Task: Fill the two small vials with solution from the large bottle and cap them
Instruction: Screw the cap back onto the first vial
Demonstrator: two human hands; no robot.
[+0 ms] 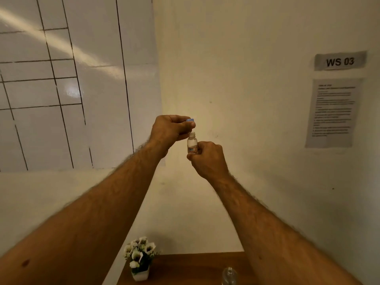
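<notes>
I hold a small clear vial upright in the air in front of the wall. It carries a small label and its threaded mouth is uncovered. My right hand grips the vial's lower part. My left hand pinches a blue cap just above and to the left of the vial's mouth, apart from it. On the wooden table at the bottom edge stands the top of a clear glass bottle, partly cut off by the frame.
A small white pot of white flowers sits at the table's left back corner. Behind are a whiteboard with drawn lines, a "WS 03" sign and a printed sheet.
</notes>
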